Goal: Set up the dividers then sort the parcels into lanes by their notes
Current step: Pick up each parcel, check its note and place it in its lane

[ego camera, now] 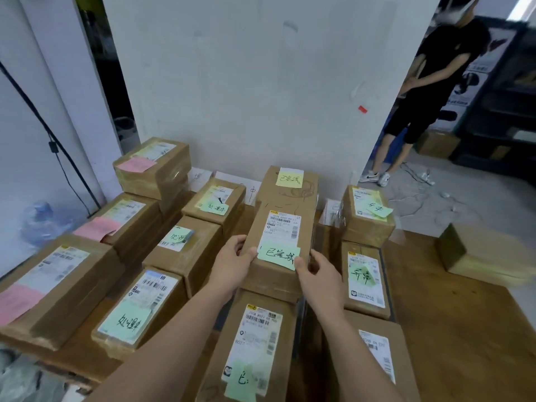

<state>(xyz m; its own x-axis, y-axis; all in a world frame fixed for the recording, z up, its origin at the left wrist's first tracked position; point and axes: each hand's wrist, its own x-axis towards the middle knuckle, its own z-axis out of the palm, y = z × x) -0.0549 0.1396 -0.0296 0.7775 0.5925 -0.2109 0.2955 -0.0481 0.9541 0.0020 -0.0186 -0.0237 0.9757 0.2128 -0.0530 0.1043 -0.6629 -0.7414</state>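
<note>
Both hands are on the parcel (282, 227): left hand (232, 264) grips the near-left corner, right hand (317, 278) grips the near-right, thumb touching a corner of the green note (279, 257). The parcel is in the third lane from the left, seemingly stacked on another box, just in front of the yellow-note parcel (290, 181), whose writing matches. Lane looks right. Slide it square to that one, edges flush with the box below, and let go without peeling the note.
</note>
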